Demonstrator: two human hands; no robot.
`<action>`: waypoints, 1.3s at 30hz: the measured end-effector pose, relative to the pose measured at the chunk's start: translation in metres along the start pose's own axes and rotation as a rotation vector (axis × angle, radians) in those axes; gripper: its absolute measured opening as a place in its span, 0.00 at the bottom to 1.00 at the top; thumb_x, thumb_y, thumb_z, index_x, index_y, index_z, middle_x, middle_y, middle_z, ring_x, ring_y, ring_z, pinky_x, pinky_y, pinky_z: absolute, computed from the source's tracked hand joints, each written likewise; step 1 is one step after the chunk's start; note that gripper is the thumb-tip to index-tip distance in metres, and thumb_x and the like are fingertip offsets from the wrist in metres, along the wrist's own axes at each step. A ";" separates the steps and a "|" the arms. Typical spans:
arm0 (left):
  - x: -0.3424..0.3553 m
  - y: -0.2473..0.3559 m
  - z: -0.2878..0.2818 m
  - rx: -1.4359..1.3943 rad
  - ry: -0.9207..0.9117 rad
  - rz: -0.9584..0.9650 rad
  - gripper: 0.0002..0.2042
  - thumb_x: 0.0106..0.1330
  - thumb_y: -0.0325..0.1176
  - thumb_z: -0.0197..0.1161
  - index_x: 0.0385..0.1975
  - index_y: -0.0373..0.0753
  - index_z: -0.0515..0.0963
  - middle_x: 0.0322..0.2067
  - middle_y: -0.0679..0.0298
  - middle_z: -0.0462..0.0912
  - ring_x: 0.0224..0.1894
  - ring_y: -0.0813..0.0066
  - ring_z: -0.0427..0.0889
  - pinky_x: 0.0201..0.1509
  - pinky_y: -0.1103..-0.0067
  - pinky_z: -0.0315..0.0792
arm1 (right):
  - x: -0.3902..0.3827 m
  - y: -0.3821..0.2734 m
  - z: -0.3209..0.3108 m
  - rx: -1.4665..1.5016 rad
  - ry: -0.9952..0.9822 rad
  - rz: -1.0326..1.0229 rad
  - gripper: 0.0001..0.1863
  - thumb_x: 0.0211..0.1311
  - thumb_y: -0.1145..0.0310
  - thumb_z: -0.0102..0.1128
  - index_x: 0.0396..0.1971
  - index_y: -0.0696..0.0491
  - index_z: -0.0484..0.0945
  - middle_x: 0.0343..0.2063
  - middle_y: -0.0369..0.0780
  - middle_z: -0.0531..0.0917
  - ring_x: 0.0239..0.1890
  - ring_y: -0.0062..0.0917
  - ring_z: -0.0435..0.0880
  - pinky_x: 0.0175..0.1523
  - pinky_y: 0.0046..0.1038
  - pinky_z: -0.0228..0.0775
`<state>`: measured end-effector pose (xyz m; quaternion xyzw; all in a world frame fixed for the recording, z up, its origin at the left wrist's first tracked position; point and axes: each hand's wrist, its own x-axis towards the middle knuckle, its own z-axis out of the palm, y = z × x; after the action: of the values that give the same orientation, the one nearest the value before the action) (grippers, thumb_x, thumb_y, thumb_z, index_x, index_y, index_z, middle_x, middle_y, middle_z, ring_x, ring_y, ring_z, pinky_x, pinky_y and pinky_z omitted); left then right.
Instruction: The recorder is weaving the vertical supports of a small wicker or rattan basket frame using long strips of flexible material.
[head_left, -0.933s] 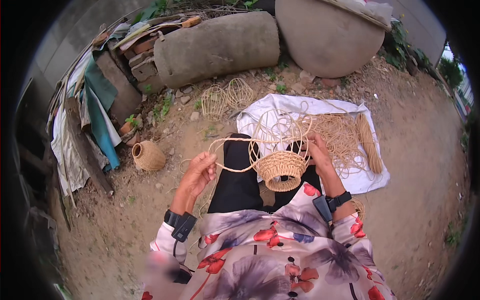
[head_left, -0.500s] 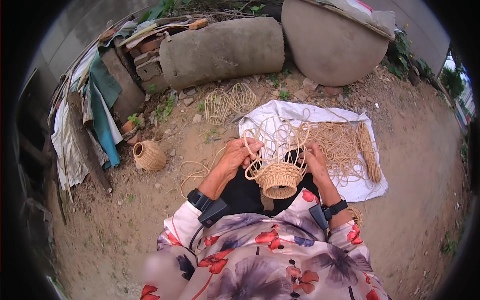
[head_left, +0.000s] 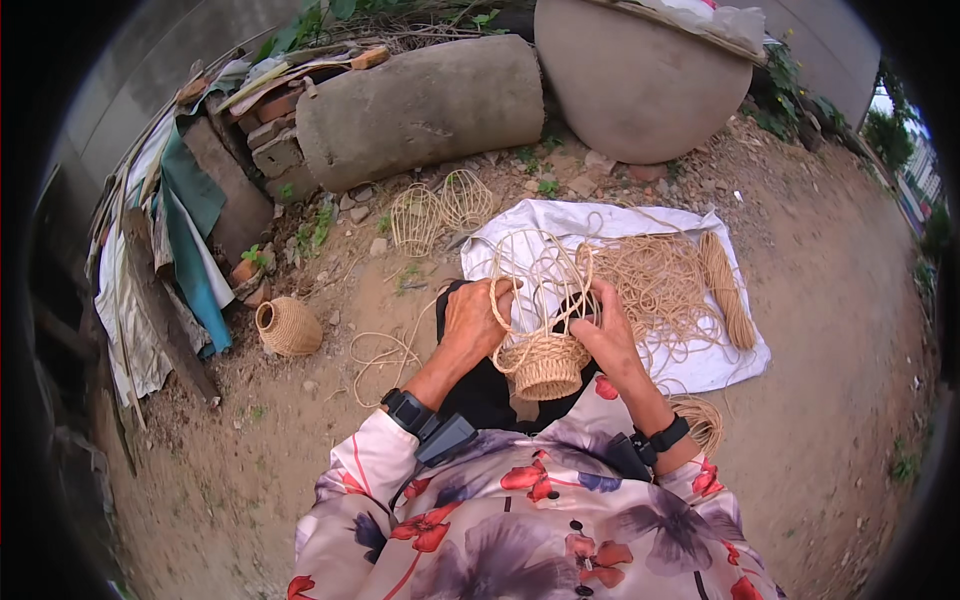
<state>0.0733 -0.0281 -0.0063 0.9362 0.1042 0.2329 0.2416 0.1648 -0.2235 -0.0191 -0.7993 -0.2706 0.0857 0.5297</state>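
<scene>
A white sheet point(head_left: 722, 366) carries a cord tangle point(head_left: 645, 285) toward its right edge. By its nearest edge is a part-woven basket point(head_left: 545, 370): the left hand point(head_left: 472, 325) pinches a strand point(head_left: 496, 303) at its left; the right hand point(head_left: 612, 338) grips its right side.

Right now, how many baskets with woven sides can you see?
2. One unfinished basket is between the left hand and right hand; a rounder basket lies on its side on the dirt at left. Others may be hidden.
</scene>
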 end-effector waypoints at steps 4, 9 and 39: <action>0.004 0.008 -0.012 -0.233 -0.108 -0.012 0.13 0.62 0.33 0.59 0.45 0.41 0.82 0.28 0.56 0.84 0.26 0.67 0.83 0.30 0.72 0.74 | 0.025 0.028 0.013 -0.030 0.061 0.100 0.33 0.53 0.63 0.57 0.60 0.52 0.62 0.49 0.52 0.76 0.46 0.42 0.79 0.55 0.35 0.67; -0.013 -0.012 -0.023 -0.879 -0.203 -0.412 0.24 0.58 0.24 0.65 0.57 0.39 0.73 0.26 0.68 0.82 0.25 0.87 0.78 0.29 0.89 0.70 | 0.036 0.043 0.012 0.173 0.099 0.261 0.30 0.56 0.63 0.56 0.59 0.52 0.62 0.47 0.52 0.79 0.49 0.41 0.79 0.56 0.34 0.66; -0.095 -0.162 -0.081 0.487 0.132 -0.512 0.12 0.64 0.41 0.59 0.32 0.40 0.83 0.24 0.48 0.81 0.27 0.50 0.82 0.34 0.61 0.74 | 0.038 0.041 0.012 0.344 0.034 0.217 0.38 0.49 0.58 0.65 0.60 0.56 0.61 0.40 0.47 0.81 0.33 0.26 0.80 0.35 0.27 0.71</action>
<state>-0.0622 0.1146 -0.0611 0.8929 0.4031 0.1929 0.0546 0.2053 -0.2061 -0.0547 -0.7230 -0.1551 0.1735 0.6504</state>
